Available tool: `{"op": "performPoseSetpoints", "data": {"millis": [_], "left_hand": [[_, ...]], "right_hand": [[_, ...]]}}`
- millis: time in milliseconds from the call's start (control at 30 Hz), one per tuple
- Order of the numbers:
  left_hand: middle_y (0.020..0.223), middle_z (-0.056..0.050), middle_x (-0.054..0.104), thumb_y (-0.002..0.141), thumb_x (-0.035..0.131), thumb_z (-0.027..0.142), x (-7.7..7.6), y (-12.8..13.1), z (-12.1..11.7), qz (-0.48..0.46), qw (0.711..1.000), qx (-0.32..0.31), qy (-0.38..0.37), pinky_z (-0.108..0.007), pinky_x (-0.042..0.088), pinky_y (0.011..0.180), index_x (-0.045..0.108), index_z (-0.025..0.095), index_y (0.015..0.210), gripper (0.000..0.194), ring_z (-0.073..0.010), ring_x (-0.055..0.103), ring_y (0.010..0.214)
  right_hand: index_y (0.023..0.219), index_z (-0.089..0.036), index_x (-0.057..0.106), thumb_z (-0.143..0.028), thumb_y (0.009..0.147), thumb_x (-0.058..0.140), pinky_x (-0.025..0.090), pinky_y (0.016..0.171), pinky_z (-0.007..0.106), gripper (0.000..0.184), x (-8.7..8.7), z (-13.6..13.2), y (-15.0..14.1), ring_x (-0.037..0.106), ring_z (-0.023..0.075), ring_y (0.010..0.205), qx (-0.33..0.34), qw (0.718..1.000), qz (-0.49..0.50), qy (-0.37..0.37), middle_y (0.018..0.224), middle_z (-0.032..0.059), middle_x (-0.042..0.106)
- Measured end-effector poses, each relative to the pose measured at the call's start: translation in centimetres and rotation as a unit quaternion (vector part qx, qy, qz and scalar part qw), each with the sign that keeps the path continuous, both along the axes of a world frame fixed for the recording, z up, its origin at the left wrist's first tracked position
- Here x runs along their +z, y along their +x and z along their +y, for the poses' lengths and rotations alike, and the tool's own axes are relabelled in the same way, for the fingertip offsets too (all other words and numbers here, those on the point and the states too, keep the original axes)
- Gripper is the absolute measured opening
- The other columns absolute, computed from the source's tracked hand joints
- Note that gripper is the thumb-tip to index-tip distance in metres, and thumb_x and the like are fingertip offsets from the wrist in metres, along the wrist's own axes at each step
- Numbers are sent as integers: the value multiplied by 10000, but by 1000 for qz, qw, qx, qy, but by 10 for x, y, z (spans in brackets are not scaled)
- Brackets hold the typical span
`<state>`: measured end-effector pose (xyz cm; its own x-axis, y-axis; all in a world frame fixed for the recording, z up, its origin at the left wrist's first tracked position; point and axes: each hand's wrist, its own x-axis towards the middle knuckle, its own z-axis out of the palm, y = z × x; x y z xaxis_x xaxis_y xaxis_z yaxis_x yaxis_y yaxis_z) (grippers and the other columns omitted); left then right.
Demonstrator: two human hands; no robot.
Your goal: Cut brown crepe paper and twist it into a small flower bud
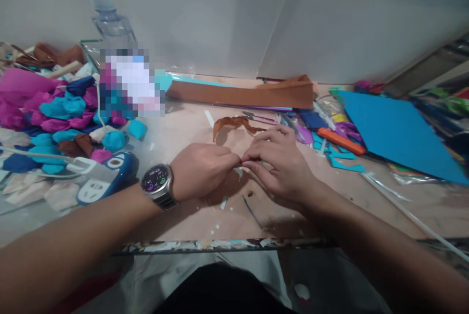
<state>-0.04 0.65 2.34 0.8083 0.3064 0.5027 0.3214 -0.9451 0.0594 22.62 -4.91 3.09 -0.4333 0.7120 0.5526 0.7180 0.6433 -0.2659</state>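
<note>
My left hand point(207, 167), with a watch point(157, 180) on its wrist, is closed in a pinch over the middle of the table. Its fingertips meet those of my right hand point(280, 162), which is pinched too, its other fingers bent loosely. Between them shows a tiny dark bit, too small to name. Just behind the hands a crinkled strip of brown paper point(231, 122) lies in a curve, its right end close to my right fingers. Pink-handled scissors point(264, 118) lie beyond it, partly hidden.
Colourful crepe-paper bundles point(47, 114) pile up at left by a blue-and-white power strip point(110, 177) and a plastic bottle point(113, 21). A folded brown sheet point(238, 95) lies along the wall. On the right are an orange utility knife point(340, 141), a blue sheet point(395, 133) and a thin white rod point(410, 211).
</note>
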Motion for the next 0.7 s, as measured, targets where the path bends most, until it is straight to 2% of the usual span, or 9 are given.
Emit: {"op": "performPoseSetpoints", "data": {"millis": [167, 300, 500, 700], "left_hand": [[664, -1, 596, 1037, 499, 206, 8, -1, -3, 18, 995, 5, 94, -345, 325, 552, 693, 178, 862, 263, -164, 506, 560], [668, -4, 608, 1058, 454, 211, 11, -1, -5, 19, 995, 6, 98, -344, 333, 566, 701, 186, 905, 291, -165, 526, 584], [845, -12, 731, 1070, 469, 277, 4, 3, -8, -27, 997, 24, -68, -294, 416, 658, 694, 198, 1022, 243, -154, 645, 742], [848, -21, 723, 1053, 469, 265, 13, 6, -10, -46, 976, 13, -212, -271, 418, 672, 679, 178, 975, 240, -149, 626, 730]], "right_hand": [[938, -220, 627, -165, 957, 624, 326, 1019, 505, 59, 0, -1, -1, 610, 268, 1062, 4, 1000, -6, -28, 913, 22, 732], [950, -221, 571, -148, 969, 552, 330, 994, 493, 78, 1, -1, -4, 593, 265, 1034, 2, 999, -1, -41, 946, 42, 702], [957, -238, 524, -185, 1000, 518, 325, 973, 460, 69, -1, 1, -5, 578, 247, 987, 6, 999, 12, -29, 923, 29, 676], [970, -235, 559, -227, 1013, 544, 341, 965, 459, 46, -3, 1, -2, 597, 241, 966, 5, 999, 30, -22, 926, 29, 690]]}}
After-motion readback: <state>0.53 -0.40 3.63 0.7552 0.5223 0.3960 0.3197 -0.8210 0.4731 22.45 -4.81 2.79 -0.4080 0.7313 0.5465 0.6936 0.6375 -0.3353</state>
